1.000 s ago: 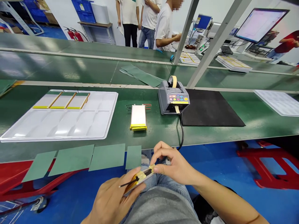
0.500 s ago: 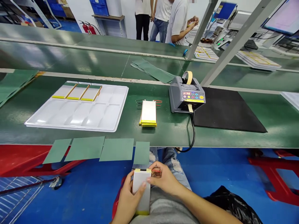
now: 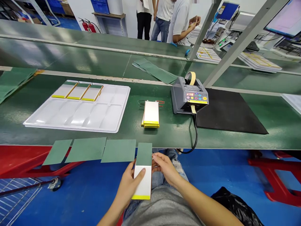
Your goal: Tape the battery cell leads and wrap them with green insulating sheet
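A flat white pouch battery cell [image 3: 142, 183] with a yellow bottom edge is in my left hand [image 3: 128, 180]. The thumb presses on its face, while the other fingers go behind its left edge. A green paper piece [image 3: 144, 153] covers the cell's upper end and reaches up to the table edge. At the cell's upper right edge, my right hand [image 3: 164, 168] has thumb and index finger pinched together. What lies in that pinch is too small to make out. Beyond, on the table, sits a stack of similar cells [image 3: 151, 113] with red and black wires.
A white compartment tray [image 3: 94, 117] at left holds three cells. Right of the stack stands a tape dispenser [image 3: 190, 95] with a cable, beside a black mat [image 3: 230, 113]. More green pieces [image 3: 118, 150] line the table's front edge. Several people stand beyond the bench.
The cell has moved up toward the table edge, and its upper end now lies under the green piece. My right hand has moved up with it; the red wires are now hidden.
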`<state>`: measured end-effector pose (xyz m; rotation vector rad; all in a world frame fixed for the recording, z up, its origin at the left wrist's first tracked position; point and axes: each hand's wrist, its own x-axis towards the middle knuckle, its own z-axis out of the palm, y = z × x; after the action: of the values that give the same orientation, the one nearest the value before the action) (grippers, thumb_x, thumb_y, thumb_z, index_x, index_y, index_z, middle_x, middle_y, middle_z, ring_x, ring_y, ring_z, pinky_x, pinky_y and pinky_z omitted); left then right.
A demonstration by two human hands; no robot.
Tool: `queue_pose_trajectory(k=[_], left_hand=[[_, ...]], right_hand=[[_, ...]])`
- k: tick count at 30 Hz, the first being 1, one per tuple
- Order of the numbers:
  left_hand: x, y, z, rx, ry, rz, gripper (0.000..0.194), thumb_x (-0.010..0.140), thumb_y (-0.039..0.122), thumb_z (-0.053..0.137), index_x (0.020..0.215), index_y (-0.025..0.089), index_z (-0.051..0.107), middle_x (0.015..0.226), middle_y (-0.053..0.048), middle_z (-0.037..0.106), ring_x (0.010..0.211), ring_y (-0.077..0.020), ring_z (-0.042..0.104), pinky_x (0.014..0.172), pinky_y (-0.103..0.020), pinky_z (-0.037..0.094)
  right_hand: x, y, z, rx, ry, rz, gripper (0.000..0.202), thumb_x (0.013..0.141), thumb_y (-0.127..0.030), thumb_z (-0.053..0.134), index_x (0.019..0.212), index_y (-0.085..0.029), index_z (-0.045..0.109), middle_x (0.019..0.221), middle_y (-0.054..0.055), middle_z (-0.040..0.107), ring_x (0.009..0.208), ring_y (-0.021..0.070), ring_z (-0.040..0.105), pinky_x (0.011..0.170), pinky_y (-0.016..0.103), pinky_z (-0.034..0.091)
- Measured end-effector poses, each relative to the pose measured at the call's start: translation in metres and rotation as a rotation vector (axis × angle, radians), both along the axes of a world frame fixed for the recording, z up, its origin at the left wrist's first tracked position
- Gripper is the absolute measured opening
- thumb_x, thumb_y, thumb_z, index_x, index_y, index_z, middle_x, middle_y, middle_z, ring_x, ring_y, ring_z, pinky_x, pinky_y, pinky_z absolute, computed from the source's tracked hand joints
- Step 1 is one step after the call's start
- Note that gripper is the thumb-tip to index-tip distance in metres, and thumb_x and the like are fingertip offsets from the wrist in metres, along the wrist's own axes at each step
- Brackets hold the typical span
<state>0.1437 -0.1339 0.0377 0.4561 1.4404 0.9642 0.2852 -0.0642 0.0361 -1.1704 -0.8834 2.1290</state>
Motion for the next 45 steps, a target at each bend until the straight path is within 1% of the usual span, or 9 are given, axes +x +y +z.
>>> queue_pose_trajectory(k=[20, 25, 28, 31, 33, 36, 39, 42, 45], left_hand=[[0.002, -0.001, 0.006, -0.001, -0.009, 0.025, 0.061, 0.068, 0.051, 0.07, 0.114, 0.019, 0.048, 0.068, 0.0, 0.069, 0.05, -0.0143, 0.061, 0.045, -0.022, 0.047], [0.003, 0.007, 0.009, -0.035, 0.022, 0.03, 0.044, 0.072, 0.059, 0.061, 0.082, 0.017, 0.058, 0.047, 0.005, 0.054, 0.039, -0.0097, 0.047, 0.036, -0.018, 0.036], [0.001, 0.007, 0.019, -0.036, 0.045, 0.02, 0.043, 0.072, 0.06, 0.059, 0.069, 0.017, 0.057, 0.046, 0.005, 0.052, 0.039, -0.0092, 0.044, 0.037, -0.018, 0.033], [-0.005, -0.003, 0.038, 0.038, 0.099, -0.064, 0.039, 0.074, 0.057, 0.059, 0.081, 0.018, 0.063, 0.054, 0.004, 0.058, 0.047, -0.0109, 0.049, 0.043, -0.019, 0.037], [-0.011, -0.009, 0.052, 0.137, 0.226, -0.175, 0.038, 0.078, 0.053, 0.056, 0.093, 0.019, 0.065, 0.06, 0.003, 0.062, 0.054, -0.0136, 0.053, 0.049, -0.02, 0.04], [-0.018, -0.009, 0.065, 0.226, 0.504, -0.311, 0.032, 0.08, 0.046, 0.054, 0.1, 0.024, 0.066, 0.065, 0.003, 0.066, 0.064, -0.0176, 0.059, 0.057, -0.022, 0.042], [-0.021, 0.0, 0.066, 0.218, 0.641, -0.419, 0.043, 0.072, 0.043, 0.064, 0.114, 0.032, 0.061, 0.076, 0.005, 0.071, 0.065, -0.0173, 0.06, 0.062, -0.021, 0.043], [-0.02, 0.006, 0.065, 0.23, 0.683, -0.483, 0.065, 0.07, 0.044, 0.068, 0.131, 0.036, 0.047, 0.057, 0.008, 0.063, 0.047, -0.0152, 0.049, 0.052, -0.021, 0.039], [-0.017, 0.004, 0.069, 0.32, 0.649, -0.458, 0.077, 0.067, 0.04, 0.072, 0.137, 0.037, 0.039, 0.044, 0.01, 0.05, 0.04, -0.0155, 0.042, 0.049, -0.022, 0.037]], right_hand=[[-0.007, -0.001, -0.006, 0.034, -0.123, -0.038, 0.051, 0.058, -0.058, 0.073, 0.079, -0.017, 0.051, 0.053, -0.006, 0.056, 0.048, 0.0116, 0.054, 0.048, 0.025, 0.047], [-0.009, 0.003, -0.005, 0.11, -0.176, -0.038, 0.046, 0.061, -0.055, 0.072, 0.075, -0.017, 0.05, 0.046, -0.007, 0.054, 0.041, 0.0105, 0.051, 0.047, 0.024, 0.042], [-0.008, 0.001, 0.009, 0.156, -0.202, -0.052, 0.039, 0.065, -0.049, 0.071, 0.075, -0.017, 0.051, 0.045, -0.008, 0.052, 0.041, 0.0092, 0.049, 0.047, 0.022, 0.039], [0.001, -0.009, 0.036, 0.235, -0.216, -0.022, 0.029, 0.07, -0.038, 0.07, 0.071, -0.018, 0.049, 0.048, -0.008, 0.05, 0.045, 0.0073, 0.046, 0.051, 0.021, 0.038], [0.012, -0.012, 0.054, 0.353, -0.192, 0.083, 0.021, 0.074, -0.031, 0.066, 0.072, -0.018, 0.05, 0.056, -0.006, 0.055, 0.053, 0.0084, 0.049, 0.058, 0.022, 0.041], [0.028, -0.003, 0.075, 0.5, -0.148, 0.196, 0.022, 0.078, -0.027, 0.064, 0.096, -0.019, 0.054, 0.081, 0.001, 0.064, 0.076, 0.0138, 0.057, 0.073, 0.027, 0.044], [0.035, 0.018, 0.089, 0.679, -0.183, 0.144, 0.036, 0.078, -0.027, 0.065, 0.111, -0.023, 0.05, 0.1, 0.004, 0.061, 0.091, 0.0171, 0.055, 0.083, 0.03, 0.042], [0.035, 0.032, 0.097, 0.831, -0.278, 0.11, 0.01, 0.081, -0.027, 0.062, 0.085, -0.021, 0.056, 0.085, 0.002, 0.056, 0.08, 0.0153, 0.053, 0.076, 0.029, 0.042], [0.032, 0.036, 0.097, 0.845, -0.317, 0.127, 0.017, 0.082, -0.028, 0.063, 0.071, -0.019, 0.054, 0.073, 0.0, 0.051, 0.07, 0.0133, 0.048, 0.067, 0.027, 0.039]])
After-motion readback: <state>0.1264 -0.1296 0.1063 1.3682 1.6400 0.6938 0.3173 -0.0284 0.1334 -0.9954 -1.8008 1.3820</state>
